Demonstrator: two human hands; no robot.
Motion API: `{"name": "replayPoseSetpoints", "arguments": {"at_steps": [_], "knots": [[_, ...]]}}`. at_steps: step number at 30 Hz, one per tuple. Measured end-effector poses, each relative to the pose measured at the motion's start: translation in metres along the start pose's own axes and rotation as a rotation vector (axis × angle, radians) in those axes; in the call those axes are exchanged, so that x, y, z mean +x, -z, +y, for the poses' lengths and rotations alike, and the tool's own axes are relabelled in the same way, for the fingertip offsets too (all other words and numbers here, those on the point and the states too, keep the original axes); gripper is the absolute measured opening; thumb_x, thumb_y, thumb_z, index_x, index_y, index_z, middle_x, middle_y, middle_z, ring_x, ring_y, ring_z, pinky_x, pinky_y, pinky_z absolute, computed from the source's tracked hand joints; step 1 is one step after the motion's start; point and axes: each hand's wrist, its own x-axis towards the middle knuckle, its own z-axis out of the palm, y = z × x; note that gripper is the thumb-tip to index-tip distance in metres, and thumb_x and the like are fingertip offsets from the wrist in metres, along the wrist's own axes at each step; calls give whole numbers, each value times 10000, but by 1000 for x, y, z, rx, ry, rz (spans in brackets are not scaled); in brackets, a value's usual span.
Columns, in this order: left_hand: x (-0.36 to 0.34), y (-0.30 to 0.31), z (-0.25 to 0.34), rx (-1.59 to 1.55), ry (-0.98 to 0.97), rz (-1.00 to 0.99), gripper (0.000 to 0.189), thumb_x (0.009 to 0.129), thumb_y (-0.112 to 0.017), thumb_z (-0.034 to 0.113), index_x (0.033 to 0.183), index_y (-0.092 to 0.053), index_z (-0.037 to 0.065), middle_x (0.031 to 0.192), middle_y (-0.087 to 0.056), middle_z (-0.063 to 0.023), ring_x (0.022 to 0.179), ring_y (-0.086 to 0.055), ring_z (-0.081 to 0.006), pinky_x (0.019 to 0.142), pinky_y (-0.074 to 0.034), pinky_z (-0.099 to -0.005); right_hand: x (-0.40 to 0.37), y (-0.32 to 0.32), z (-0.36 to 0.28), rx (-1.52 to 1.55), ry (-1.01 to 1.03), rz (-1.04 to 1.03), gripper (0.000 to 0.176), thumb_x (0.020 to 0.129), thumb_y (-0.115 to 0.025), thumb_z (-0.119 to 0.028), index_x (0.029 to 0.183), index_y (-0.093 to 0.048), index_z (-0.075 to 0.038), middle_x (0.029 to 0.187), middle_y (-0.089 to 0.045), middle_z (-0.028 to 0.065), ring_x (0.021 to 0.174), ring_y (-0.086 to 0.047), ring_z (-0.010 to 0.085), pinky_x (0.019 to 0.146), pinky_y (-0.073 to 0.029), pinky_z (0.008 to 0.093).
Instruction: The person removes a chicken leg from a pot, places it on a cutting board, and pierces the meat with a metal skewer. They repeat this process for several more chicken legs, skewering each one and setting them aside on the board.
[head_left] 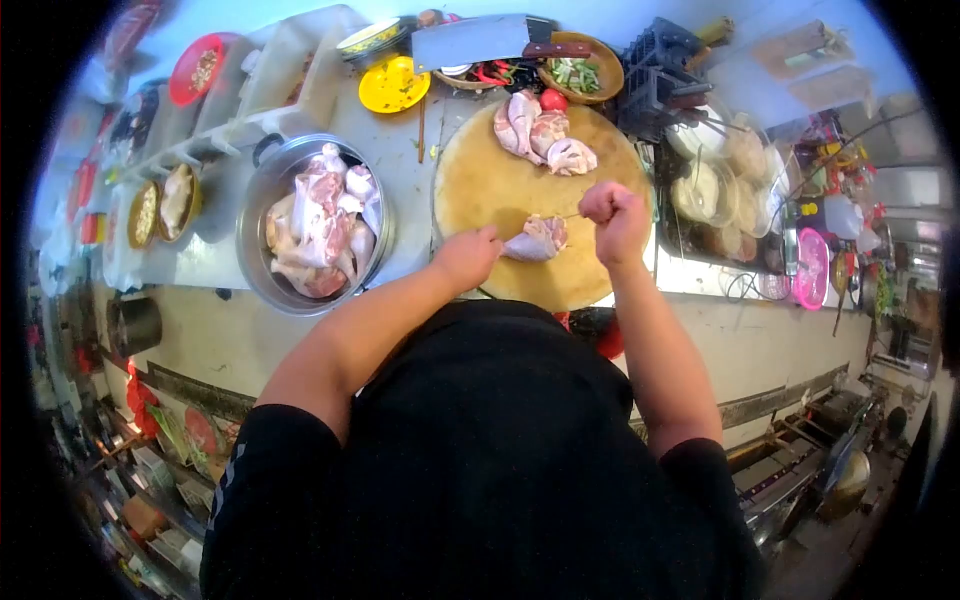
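A raw poultry leg point(538, 240) lies near the middle of the round wooden board point(470, 180). At its left end my left hand point(470, 256) is closed on the narrow tip. My right hand point(614, 222) is a fist to the right of the meaty end, with a thin strand or thin tool running from it toward the meat; which of these it is I cannot tell. Further back on the board lie more raw pieces point(520, 125) beside a small red tomato point(553, 99).
A metal pot point(378, 272) of raw poultry stands left of the board. Behind are a cleaver point(470, 44), a yellow plate point(394, 84) and a basket of chopped greens point(610, 72). Dark racks point(660, 75) and a tray of bowls point(700, 190) are at right.
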Motion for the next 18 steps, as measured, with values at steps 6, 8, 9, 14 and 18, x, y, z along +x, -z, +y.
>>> {"name": "replayPoseSetpoints", "arguments": {"at_steps": [6,8,9,14,18], "knots": [[9,6,9,93,34,-133,212,836,-560,187,965,-634,36,968,-607,-150,895,-639,-323,751,-524,-452,-11,4,4,29,-122,47,295,848,-379,-234,596,-353,-84,575,-338,43,576,-349,198,603,-333,337],[18,12,18,84,29,-158,241,832,-562,216,964,-635,28,962,-623,-154,897,-641,-320,766,-524,-452,-13,4,-27,97,-24,110,302,845,-382,-257,596,-352,-89,572,-322,41,582,-342,196,605,-329,344],[23,14,22,45,95,-300,267,840,-560,250,960,-651,30,956,-644,-169,890,-649,-322,776,-525,-445,-15,9,-34,135,6,150,315,855,-403,-234,585,-353,-80,566,-335,46,553,-324,182,571,-310,328],[34,33,26,-193,158,-246,324,872,-517,301,975,-658,28,897,-671,-199,905,-650,-351,804,-517,-463,-45,39,-38,88,-68,301,340,859,-365,-294,588,-332,-91,555,-293,34,552,-311,186,571,-319,340],[66,63,25,-295,245,-40,354,891,-520,304,1085,-617,24,1005,-652,-198,982,-627,-372,840,-505,-470,-61,46,-34,100,-108,326,316,848,-355,-266,587,-321,-92,553,-281,40,556,-303,190,580,-334,344]]}}
